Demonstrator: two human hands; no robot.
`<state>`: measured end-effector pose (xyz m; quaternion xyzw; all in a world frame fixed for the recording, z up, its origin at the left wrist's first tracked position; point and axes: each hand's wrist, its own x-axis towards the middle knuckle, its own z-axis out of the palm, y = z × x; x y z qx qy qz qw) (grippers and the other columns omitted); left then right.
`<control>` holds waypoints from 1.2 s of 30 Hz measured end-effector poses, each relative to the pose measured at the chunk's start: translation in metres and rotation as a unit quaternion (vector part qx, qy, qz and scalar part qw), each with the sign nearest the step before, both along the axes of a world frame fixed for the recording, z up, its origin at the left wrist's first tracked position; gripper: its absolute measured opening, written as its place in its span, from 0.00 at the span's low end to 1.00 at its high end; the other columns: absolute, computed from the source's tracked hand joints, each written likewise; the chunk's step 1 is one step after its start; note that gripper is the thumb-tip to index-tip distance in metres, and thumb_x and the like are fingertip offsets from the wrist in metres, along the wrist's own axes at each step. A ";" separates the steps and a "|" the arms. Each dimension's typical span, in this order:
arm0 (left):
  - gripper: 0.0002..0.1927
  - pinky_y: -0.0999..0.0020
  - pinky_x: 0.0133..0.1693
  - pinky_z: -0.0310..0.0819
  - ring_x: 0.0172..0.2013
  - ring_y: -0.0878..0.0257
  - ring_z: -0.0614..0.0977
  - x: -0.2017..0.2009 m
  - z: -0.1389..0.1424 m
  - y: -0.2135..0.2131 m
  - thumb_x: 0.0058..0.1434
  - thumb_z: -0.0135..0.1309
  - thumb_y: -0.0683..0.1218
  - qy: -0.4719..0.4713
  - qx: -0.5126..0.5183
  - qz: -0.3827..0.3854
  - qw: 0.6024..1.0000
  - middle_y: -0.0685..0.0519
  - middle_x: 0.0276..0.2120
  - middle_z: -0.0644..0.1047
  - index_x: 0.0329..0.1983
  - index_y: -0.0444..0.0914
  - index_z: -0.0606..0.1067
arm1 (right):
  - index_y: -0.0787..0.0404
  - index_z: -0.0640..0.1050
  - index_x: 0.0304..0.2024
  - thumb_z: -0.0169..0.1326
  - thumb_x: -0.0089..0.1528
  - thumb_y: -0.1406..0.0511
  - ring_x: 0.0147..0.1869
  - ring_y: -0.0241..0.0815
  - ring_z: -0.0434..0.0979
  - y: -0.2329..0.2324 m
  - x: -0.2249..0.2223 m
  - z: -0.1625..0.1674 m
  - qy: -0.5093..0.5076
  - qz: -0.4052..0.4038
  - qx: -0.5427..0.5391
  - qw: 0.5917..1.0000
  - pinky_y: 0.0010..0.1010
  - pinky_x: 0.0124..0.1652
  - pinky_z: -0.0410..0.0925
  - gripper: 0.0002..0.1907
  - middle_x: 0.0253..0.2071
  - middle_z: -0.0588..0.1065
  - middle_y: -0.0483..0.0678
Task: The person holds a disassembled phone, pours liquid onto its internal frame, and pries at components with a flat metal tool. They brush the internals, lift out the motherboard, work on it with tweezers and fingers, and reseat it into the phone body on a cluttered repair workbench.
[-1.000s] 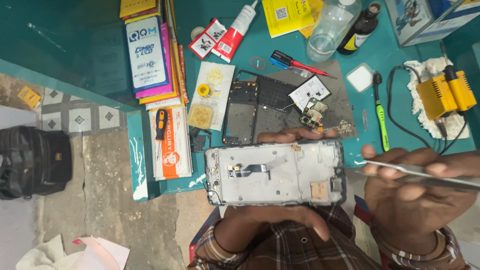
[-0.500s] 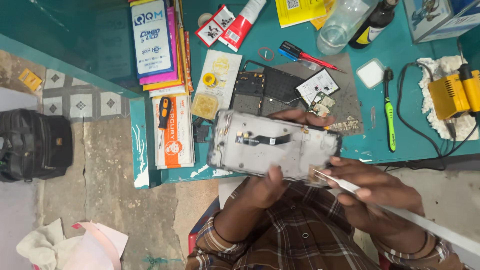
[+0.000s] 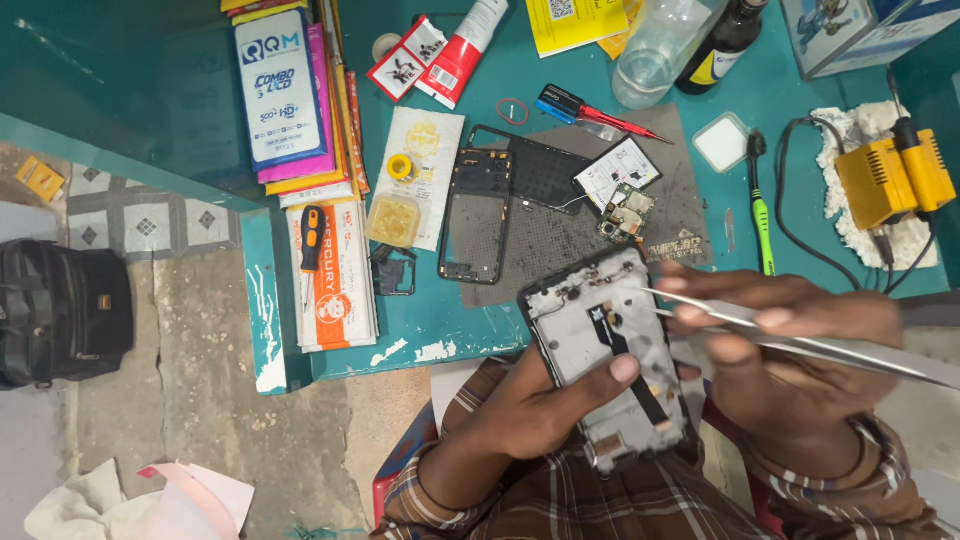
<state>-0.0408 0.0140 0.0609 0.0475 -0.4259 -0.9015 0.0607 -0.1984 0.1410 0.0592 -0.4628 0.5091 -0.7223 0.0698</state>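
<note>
An opened phone chassis (image 3: 608,350) is being held above the near edge of the teal workbench (image 3: 150,110), face down with its inner frame and a black flex cable (image 3: 625,350) exposed. It is being gripped by the left hand (image 3: 535,405), which is closed around its lower left side, the thumb being pressed on the frame beside the cable. A pair of metal tweezers (image 3: 800,340) is being pinched in the right hand (image 3: 790,355), whose fingers are closed on the shaft; the tips are being pointed across the upper part of the chassis, close to the top end of the cable. The step in hand is judged to be fine work on a small part or connector inside the frame. The next move is judged to call for a steady chassis and for the tweezer tips being lowered precisely onto the chosen spot, since the cable beside it could be caught. The chassis is being kept between both hands, touching the left and just under the right. Further back, near the middle of the workbench, a grey work mat (image 3: 560,240) is being used to carry a detached black phone frame (image 3: 478,215) and a small circuit board (image 3: 625,212); a yellow soldering station (image 3: 890,180) is being kept at the right edge.
</note>
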 end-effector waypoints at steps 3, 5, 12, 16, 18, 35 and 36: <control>0.24 0.54 0.64 0.76 0.60 0.52 0.79 0.003 0.002 -0.001 0.81 0.43 0.41 0.015 -0.011 -0.014 1.000 0.40 0.62 0.74 0.77 0.29 0.57 | 0.56 0.65 0.55 0.56 0.68 0.72 0.52 0.52 0.84 -0.012 -0.009 0.003 0.058 0.034 -0.001 0.998 0.55 0.61 0.77 0.17 0.42 0.78 0.55; 0.29 0.55 0.63 0.77 0.60 0.52 0.80 0.005 0.005 -0.002 0.79 0.43 0.42 0.022 0.055 -0.035 0.998 0.41 0.63 0.73 0.80 0.32 0.52 | 0.55 0.65 0.56 0.55 0.68 0.72 0.53 0.52 0.84 -0.014 -0.014 0.002 0.079 0.042 0.001 0.996 0.56 0.62 0.76 0.18 0.44 0.77 0.54; 0.28 0.56 0.60 0.78 0.58 0.53 0.80 0.004 0.016 -0.002 0.77 0.43 0.40 -0.024 0.027 -0.019 0.999 0.42 0.61 0.74 0.77 0.30 0.54 | 0.55 0.68 0.54 0.61 0.62 0.72 0.54 0.56 0.84 -0.010 -0.024 -0.004 0.063 0.107 -0.010 0.992 0.58 0.62 0.74 0.21 0.46 0.80 0.55; 0.22 0.59 0.54 0.81 0.53 0.52 0.83 0.005 0.017 0.001 0.78 0.44 0.40 -0.042 0.042 -0.029 0.998 0.40 0.52 0.79 0.72 0.27 0.61 | 0.55 0.68 0.53 0.59 0.61 0.75 0.54 0.57 0.84 -0.008 -0.030 0.000 0.077 0.143 -0.002 0.987 0.60 0.64 0.75 0.21 0.45 0.79 0.56; 0.20 0.61 0.54 0.81 0.53 0.54 0.83 0.005 0.016 0.001 0.78 0.45 0.41 -0.042 0.040 -0.025 0.998 0.41 0.51 0.80 0.70 0.27 0.64 | 0.54 0.68 0.52 0.60 0.62 0.75 0.54 0.56 0.84 -0.009 -0.027 0.000 0.065 0.123 -0.005 0.990 0.58 0.62 0.75 0.21 0.44 0.80 0.55; 0.19 0.61 0.55 0.82 0.54 0.56 0.83 0.005 0.020 0.003 0.79 0.44 0.40 -0.032 -0.011 -0.016 0.999 0.42 0.52 0.80 0.69 0.28 0.64 | 0.54 0.67 0.51 0.60 0.64 0.71 0.54 0.50 0.85 -0.008 -0.014 0.008 0.060 0.055 0.026 0.996 0.52 0.62 0.76 0.18 0.44 0.80 0.52; 0.19 0.61 0.55 0.82 0.54 0.56 0.83 0.005 0.020 0.003 0.78 0.44 0.40 -0.034 -0.005 -0.019 0.999 0.42 0.52 0.80 0.70 0.28 0.64 | 0.54 0.67 0.51 0.59 0.64 0.71 0.54 0.49 0.84 -0.008 -0.014 0.008 0.060 0.056 0.024 0.996 0.52 0.62 0.76 0.18 0.44 0.79 0.51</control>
